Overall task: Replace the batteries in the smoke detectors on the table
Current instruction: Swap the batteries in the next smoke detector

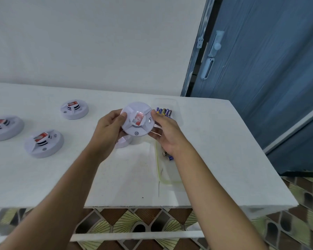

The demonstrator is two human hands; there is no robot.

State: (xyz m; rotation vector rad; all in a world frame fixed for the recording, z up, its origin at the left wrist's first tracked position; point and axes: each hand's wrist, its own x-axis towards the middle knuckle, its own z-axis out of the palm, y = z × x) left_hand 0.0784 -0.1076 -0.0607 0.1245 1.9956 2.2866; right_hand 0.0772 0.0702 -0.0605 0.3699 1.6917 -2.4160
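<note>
Head view: left hand (108, 127) and right hand (167, 134) grip one smoke detector (136, 120) over the desk (215, 141). Three others (43, 143) by its left edge probably still need batteries.

A plain white wall (98, 42) runs behind a white table (224, 150) that fills the near and middle ground. At far right stands a blue wood-grain door (269, 69), a pale bolt (215, 46) fitted near its left edge. Below the table's near edge, floor tiles (305, 204) patterned in brown, black and yellow-green show under soft, even light.
</note>
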